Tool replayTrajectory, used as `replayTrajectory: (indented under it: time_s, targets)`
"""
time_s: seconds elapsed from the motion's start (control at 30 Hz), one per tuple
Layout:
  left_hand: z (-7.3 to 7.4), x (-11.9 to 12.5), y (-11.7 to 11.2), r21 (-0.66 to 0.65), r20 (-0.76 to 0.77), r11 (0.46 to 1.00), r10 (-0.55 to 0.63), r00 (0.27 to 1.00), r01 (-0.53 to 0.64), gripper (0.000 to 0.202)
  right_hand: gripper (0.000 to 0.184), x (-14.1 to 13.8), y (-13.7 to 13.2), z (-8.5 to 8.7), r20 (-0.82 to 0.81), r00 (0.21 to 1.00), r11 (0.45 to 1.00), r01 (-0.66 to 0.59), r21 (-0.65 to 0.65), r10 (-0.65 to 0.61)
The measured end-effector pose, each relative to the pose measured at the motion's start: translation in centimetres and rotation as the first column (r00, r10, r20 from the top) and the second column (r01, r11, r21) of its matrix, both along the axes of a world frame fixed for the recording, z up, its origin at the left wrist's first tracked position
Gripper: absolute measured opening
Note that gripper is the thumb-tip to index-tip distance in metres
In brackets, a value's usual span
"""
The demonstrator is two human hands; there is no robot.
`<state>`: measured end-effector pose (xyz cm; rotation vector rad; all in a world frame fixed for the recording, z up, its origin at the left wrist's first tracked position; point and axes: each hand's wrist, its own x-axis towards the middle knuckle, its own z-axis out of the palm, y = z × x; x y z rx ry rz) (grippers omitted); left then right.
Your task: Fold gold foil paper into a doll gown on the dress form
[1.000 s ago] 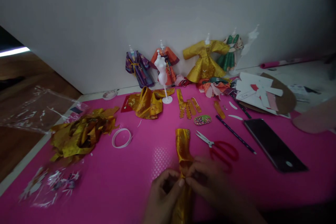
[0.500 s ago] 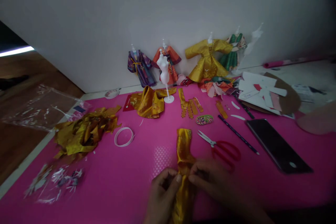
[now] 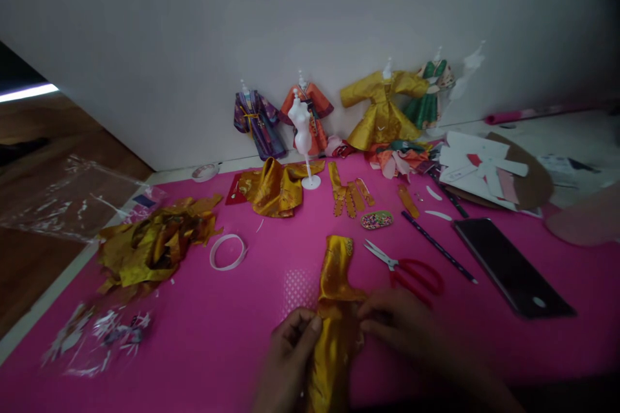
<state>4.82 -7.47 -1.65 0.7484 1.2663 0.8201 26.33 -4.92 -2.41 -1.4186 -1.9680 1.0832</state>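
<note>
A long piece of shiny gold brocade fabric runs up the front of the pink mat, with one narrow sleeve-like end pointing away from me. My left hand pinches its left edge between thumb and forefinger. On the opposite edge, my right hand closes its fingertips on the same fabric, slightly blurred. Between the hands a fold crosses the gold fabric. Red-handled scissors lie part open just beyond my right hand. A strip of white dotted mesh pattern shows beside the fabric on the left.
A bare white mannequin stands behind, before dressed mannequins along the wall. Gold scraps, a tape roll and plastic bags lie left. A pencil, a phone and paper pieces lie right. Small gold cut pieces lie farther back.
My hands have moved apart, the left one leftward and the right one slightly rightward. The fabric between them is spread wider and its near part has shifted left.
</note>
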Motion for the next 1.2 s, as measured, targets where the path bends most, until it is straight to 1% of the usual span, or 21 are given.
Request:
replayTrajectory:
  time_s: [0.17,0.27,0.3,0.37,0.4,0.43,0.47,0.5,0.53,0.57,0.63,0.67,0.7,0.73,0.77,0.83,0.9,0.97,1.07,1.13,1.2]
  targets:
    - [0.0,-0.1,-0.1,0.013,-0.005,1.0,0.01,1.0,-0.01,0.037,0.017,-0.3,0.0,0.2,0.029,1.0,1.0,-0.011,0.005,0.011]
    - [0.2,-0.1,0.1,0.047,-0.051,0.998,-0.031,0.998,0.033,0.032,0.017,-0.2,0.0,0.3,0.033,0.999,1.0,-0.023,0.013,0.023]
    - [0.2,-0.1,0.1,0.088,-0.094,0.995,-0.031,0.995,0.04,0.029,0.018,-0.2,-0.1,0.3,0.032,0.999,1.0,-0.026,0.018,0.025]
    - [0.1,-0.2,0.1,0.241,-0.277,0.97,0.029,0.961,0.04,0.024,0.019,-0.2,-0.3,0.2,0.022,0.999,0.999,-0.035,0.028,0.035]
    - [0.1,-0.3,0.1,0.347,-0.397,0.936,0.094,0.913,0.055,0.024,0.019,-0.1,-0.4,0.2,0.014,0.999,0.999,-0.042,0.032,0.041]
    - [0.0,-0.4,0.0,0.453,-0.507,0.887,0.173,0.844,0.09,0.023,0.02,-0.1,-0.6,0.3,0.007,0.999,0.998,-0.05,0.033,0.05]
    - [0.0,-0.4,0.0,0.537,-0.589,0.831,0.244,0.77,0.148,0.022,0.02,-0.1,-0.7,0.3,-0.001,0.998,0.998,-0.056,0.034,0.056]
    - [0.2,-0.3,-0.1,0.592,-0.643,0.773,0.283,0.711,0.228,0.02,0.021,-0.1,-0.7,0.4,-0.01,0.998,0.998,-0.058,0.034,0.058]
    - [0.4,-0.2,0.0,0.621,-0.677,0.715,0.284,0.679,0.32,0.019,0.021,-0.1,-0.8,0.6,-0.019,0.998,0.998,-0.058,0.034,0.059]
    - [0.8,0.0,0.0,0.625,-0.705,0.662,0.251,0.664,0.414,0.02,0.021,-0.1,-0.9,0.7,-0.031,0.998,0.998,-0.059,0.03,0.06]
    - [1.9,0.5,0.4,0.6,-0.758,0.528,0.136,0.637,0.601,0.021,0.022,-0.2,-1.0,1.0,-0.06,0.996,0.998,-0.064,0.023,0.065]
    - [2.5,0.8,0.7,0.573,-0.787,0.462,0.083,0.611,0.677,0.021,0.022,-0.2,-1.0,1.1,-0.075,0.995,0.997,-0.069,0.021,0.071]
    - [3.0,1.1,0.9,0.558,-0.803,0.409,0.045,0.594,0.722,0.019,0.021,-0.2,-1.1,1.3,-0.087,0.994,0.997,-0.07,0.023,0.072]
    - [3.4,1.3,1.2,0.541,-0.814,0.376,0.013,0.58,0.752,0.017,0.021,-0.1,-1.1,1.4,-0.092,0.994,0.998,-0.064,0.03,0.066]
    - [3.7,1.5,1.5,0.529,-0.82,0.357,-0.02,0.573,0.77,0.015,0.02,-0.1,-1.1,1.6,-0.086,0.995,0.998,-0.05,0.036,0.053]
    - [3.9,1.6,1.9,0.52,-0.811,0.366,-0.071,0.581,0.771,0.012,0.018,-0.1,-1.2,2.0,-0.059,0.998,0.999,-0.019,0.044,0.022]
    - [3.7,1.6,2.1,0.531,-0.786,0.399,-0.096,0.61,0.747,0.012,0.017,-0.1,-1.1,2.5,-0.057,0.998,0.999,-0.007,0.039,0.009]
    - [3.2,1.4,2.2,0.556,-0.747,0.451,-0.099,0.658,0.699,0.013,0.015,-0.1,-1.0,2.9,-0.11,0.994,0.999,0.002,0.046,0.003]
    - [2.4,1.2,2.2,0.584,-0.676,0.534,-0.096,0.73,0.611,0.014,0.014,-0.3,-0.9,3.2,-0.205,0.978,0.996,0.05,0.07,-0.035]
    - [2.0,1.1,2.1,0.591,-0.643,0.57,-0.094,0.76,0.571,0.014,0.012,-0.5,-0.8,3.2,-0.241,0.968,0.995,0.081,0.059,-0.065]
    - [1.7,1.0,2.0,0.589,-0.626,0.594,-0.092,0.774,0.547,0.016,0.011,-0.7,-0.8,3.1,-0.26,0.962,0.994,0.101,0.047,-0.086]
